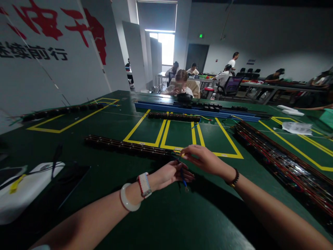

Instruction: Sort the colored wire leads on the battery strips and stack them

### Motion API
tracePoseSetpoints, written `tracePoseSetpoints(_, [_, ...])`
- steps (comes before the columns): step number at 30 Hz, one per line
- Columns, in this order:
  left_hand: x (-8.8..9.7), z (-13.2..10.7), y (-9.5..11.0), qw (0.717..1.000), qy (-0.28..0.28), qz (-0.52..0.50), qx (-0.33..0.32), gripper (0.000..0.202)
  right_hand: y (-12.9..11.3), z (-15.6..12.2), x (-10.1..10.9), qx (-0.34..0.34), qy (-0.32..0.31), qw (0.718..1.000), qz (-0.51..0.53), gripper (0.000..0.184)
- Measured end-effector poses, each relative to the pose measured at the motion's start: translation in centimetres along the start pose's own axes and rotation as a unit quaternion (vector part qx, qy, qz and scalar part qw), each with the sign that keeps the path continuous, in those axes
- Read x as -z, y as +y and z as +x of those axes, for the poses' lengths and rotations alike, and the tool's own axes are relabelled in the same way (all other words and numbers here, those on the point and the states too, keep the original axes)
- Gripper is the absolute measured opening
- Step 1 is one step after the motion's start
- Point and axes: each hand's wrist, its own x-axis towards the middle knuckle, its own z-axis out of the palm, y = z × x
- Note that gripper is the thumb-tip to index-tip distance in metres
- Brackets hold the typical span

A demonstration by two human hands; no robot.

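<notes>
My left hand (170, 173) is closed in a pinch on a thin blue wire (183, 177) that hangs below its fingers. My right hand (204, 159) meets it from the right, fingertips pinched near the top of the same wire. Both hands hover just in front of the right end of a long dark terminal strip (125, 146) lying on the green table (161, 215). A pale bangle and a white watch are on my left wrist, a dark bead bracelet on my right.
Yellow taped rectangles (194, 135) mark the table. More dark strips lie at the left (59, 111), centre back (173, 116) and right with red wiring (283, 163). A white device (23, 191) sits at left. A blue rail (197, 110) crosses the back. Several people sit at far desks.
</notes>
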Motion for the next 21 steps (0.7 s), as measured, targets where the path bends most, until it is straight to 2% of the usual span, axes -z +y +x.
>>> tracePoseSetpoints(3, [0.0,0.0,-0.1,1.0,-0.001,0.001,-0.002,0.015,-0.3,2.3,-0.8,0.018,0.051,0.998,-0.028,0.02])
tracePoseSetpoints(5, [0.1,-0.1,-0.1,1.0,-0.002,0.003,-0.009,0.015,-1.0,4.4,-1.3,0.035,0.058,0.996,-0.063,0.02])
tracePoseSetpoints(10, [0.4,-0.3,-0.5,0.998,-0.028,0.018,-0.056,0.025,-2.8,9.5,-3.9,0.044,-0.004,0.982,-0.184,0.021])
tracePoseSetpoints(14, [0.5,-0.3,-0.6,0.997,-0.039,0.034,-0.056,0.03,-2.6,11.7,-6.0,0.021,-0.045,0.97,-0.237,0.023])
tracePoseSetpoints(17, [0.6,-0.2,-0.6,0.998,-0.042,0.03,-0.044,0.028,-2.4,11.7,-5.5,0.009,-0.054,0.976,-0.21,0.022])
tracePoseSetpoints(21, [0.5,0.1,-0.5,0.999,-0.03,0.018,-0.023,0.022,-2.1,9.5,-2.0,0.004,0.012,0.997,-0.082,0.022])
